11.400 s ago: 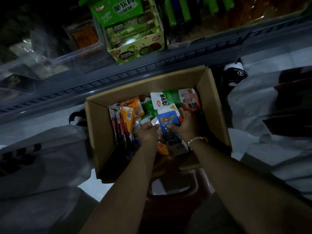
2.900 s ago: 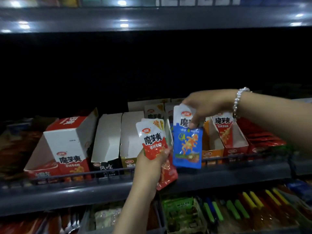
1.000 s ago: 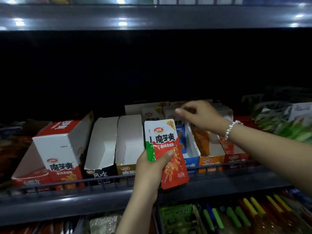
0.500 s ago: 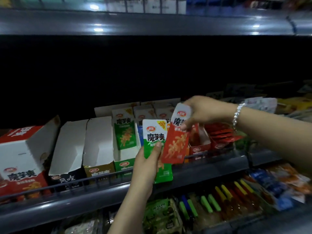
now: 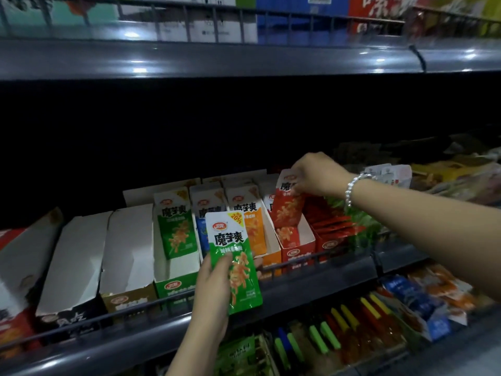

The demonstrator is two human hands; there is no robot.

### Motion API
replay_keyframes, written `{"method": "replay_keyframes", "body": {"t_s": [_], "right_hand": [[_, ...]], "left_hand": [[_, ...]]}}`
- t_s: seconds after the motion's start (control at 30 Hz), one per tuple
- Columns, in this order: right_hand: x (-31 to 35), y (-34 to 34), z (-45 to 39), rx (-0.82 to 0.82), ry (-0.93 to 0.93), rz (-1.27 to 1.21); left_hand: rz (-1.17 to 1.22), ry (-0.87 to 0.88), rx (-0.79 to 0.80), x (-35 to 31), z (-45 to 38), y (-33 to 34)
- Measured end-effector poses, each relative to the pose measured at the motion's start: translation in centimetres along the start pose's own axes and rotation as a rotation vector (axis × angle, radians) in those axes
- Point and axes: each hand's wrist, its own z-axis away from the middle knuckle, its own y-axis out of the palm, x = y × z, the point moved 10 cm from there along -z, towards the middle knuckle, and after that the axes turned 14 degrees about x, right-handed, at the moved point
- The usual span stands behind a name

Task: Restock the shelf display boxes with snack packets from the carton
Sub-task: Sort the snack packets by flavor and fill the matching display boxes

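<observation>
Fingers of the right hand (image 5: 315, 173) are pinching a red packet (image 5: 287, 202) by its top, lowering it into the red display box (image 5: 296, 246). In the head view, the left hand (image 5: 214, 289) is gripping a green packet (image 5: 233, 261), seemingly bound for the half-filled green box (image 5: 176, 283). Two white boxes (image 5: 100, 256) beside it are looking empty; the carton isn't showing.

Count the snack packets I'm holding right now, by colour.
green snack packet: 1, held by the left hand
red snack packet: 1, pinched by the right hand
Total: 2
</observation>
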Motion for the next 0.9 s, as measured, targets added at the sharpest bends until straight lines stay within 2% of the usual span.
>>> {"method": "replay_keyframes", "body": {"t_s": [0.23, 0.4, 0.63, 0.7, 0.8, 0.9], "right_hand": [[-0.6, 4.8, -1.8, 0.092, 0.081, -0.106], [-0.7, 6.6, -1.9, 0.068, 0.087, -0.076], [-1.4, 4.8, -1.5, -0.036, 0.112, -0.109], [-1.1, 4.1, -1.0, -0.074, 0.077, -0.108], [0.5, 2.8, 0.0, -0.156, -0.079, -0.179], [3.2, 2.1, 1.1, -0.125, -0.241, -0.316]], "left_hand": [[-0.002, 0.046, 0.087, -2.9, 1.2, 1.3], [0.000, 0.059, 0.101, -3.1, 1.2, 1.0], [-0.001, 0.049, 0.111, -3.2, 1.5, 1.1], [0.012, 0.033, 0.114, -3.0, 1.5, 1.0], [-0.017, 0.027, 0.080, -3.0, 1.7, 0.6], [-0.095, 0.067, 0.075, -3.7, 2.0, 0.6]]}}
